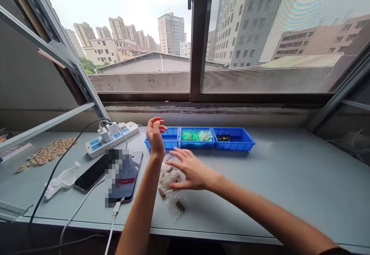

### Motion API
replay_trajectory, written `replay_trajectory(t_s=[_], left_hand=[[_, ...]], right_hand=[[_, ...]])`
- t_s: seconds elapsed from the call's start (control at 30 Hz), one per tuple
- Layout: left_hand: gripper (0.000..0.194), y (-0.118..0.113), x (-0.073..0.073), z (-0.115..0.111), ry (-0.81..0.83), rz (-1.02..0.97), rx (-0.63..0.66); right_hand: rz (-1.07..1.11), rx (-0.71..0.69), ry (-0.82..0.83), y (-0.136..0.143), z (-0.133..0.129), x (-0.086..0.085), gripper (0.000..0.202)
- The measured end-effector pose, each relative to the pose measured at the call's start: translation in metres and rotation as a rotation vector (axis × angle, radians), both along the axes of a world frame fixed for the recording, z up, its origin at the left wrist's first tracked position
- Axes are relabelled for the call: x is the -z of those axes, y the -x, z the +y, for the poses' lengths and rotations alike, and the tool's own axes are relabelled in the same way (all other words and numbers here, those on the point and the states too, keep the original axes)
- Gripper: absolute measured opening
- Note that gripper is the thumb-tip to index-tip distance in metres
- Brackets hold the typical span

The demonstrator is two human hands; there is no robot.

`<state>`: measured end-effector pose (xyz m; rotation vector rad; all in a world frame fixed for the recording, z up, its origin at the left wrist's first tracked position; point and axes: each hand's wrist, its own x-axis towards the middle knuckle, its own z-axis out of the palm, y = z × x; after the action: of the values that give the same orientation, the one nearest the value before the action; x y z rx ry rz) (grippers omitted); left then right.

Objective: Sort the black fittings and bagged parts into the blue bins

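Observation:
My left hand point(156, 133) is raised in front of the leftmost blue bin point(172, 144), its fingers apart and curled loosely, with nothing visible in them. Over a pile of small clear plastic bags point(167, 180) with brownish pieces inside, my right hand point(192, 170) spreads its fingers and holds nothing. One more clear bag with a dark piece point(176, 205) lies nearer the table's front edge. The middle blue bin point(197, 145) contains green and pale packets. Small black parts point(224, 138) sit in the right blue bin point(237, 146).
A power strip point(96, 150) with plugs stands at the back left. Two phones point(92, 176) point(134, 170), white and black cables, a crumpled white wrapper point(62, 181) and many small wooden-looking pieces point(50, 153) lie on the left of the grey table point(274, 178). Windows rise behind.

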<state>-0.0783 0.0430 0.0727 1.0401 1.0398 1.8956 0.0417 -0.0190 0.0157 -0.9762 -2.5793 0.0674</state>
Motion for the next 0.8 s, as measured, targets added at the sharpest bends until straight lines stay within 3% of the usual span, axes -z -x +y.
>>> replay_trajectory(t_s=[0.1, 0.3, 0.43, 0.57, 0.8], left_hand=[[0.013, 0.007, -0.006, -0.002, 0.007, -0.039, -0.032], [0.013, 0.01, -0.005, -0.001, 0.033, -0.061, -0.046], [0.014, 0.007, -0.002, -0.002, 0.026, -0.017, -0.045], [0.015, 0.003, 0.0, -0.003, 0.046, 0.044, -0.006], [0.018, -0.008, 0.008, -0.002, -0.017, 0.25, 0.135]], right_hand=[[-0.071, -0.077, 0.098, 0.025, -0.006, 0.013, 0.077], [-0.099, -0.007, 0.057, 0.038, 0.004, 0.026, 0.058], [-0.107, 0.023, -0.009, 0.025, 0.006, 0.027, 0.041], [-0.13, 0.153, -0.005, 0.0, 0.008, 0.026, 0.03], [-0.107, 0.284, 0.213, -0.043, 0.006, 0.003, 0.018]])
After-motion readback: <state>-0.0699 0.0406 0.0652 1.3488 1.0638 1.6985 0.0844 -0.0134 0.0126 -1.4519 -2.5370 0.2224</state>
